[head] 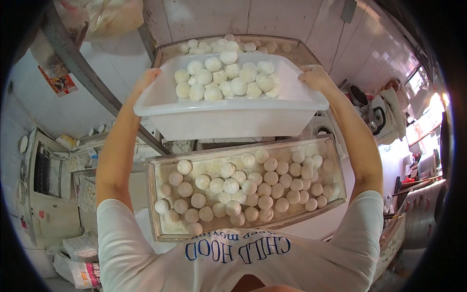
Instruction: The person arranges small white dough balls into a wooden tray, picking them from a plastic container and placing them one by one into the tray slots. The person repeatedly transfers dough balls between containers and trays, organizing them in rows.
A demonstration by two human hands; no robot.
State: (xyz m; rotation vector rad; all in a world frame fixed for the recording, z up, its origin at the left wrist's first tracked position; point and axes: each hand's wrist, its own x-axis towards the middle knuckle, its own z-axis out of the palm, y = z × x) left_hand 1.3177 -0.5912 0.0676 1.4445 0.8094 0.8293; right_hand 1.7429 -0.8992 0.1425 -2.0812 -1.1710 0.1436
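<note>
My left hand (147,77) grips the left end of a white plastic tub (233,118), and my right hand (313,76) grips its right end. The tub is tilted away from me and holds many flour-dusted dough balls (238,86). Its far edge is over a wooden tray (310,54) where more dough balls (250,47) lie. Nearer my body, below the tub, another wooden tray (155,197) carries many dough balls (231,185), spread unevenly over its floury base. The fingers under the tub's rim are partly hidden.
A metal post (84,73) slants past my left forearm. On the left stand a cabinet (54,215) and plastic sacks (82,248). A kettle (375,118) and a metal pot (358,95) are beyond my right arm. A tiled or panelled wall (277,18) rises behind the far tray.
</note>
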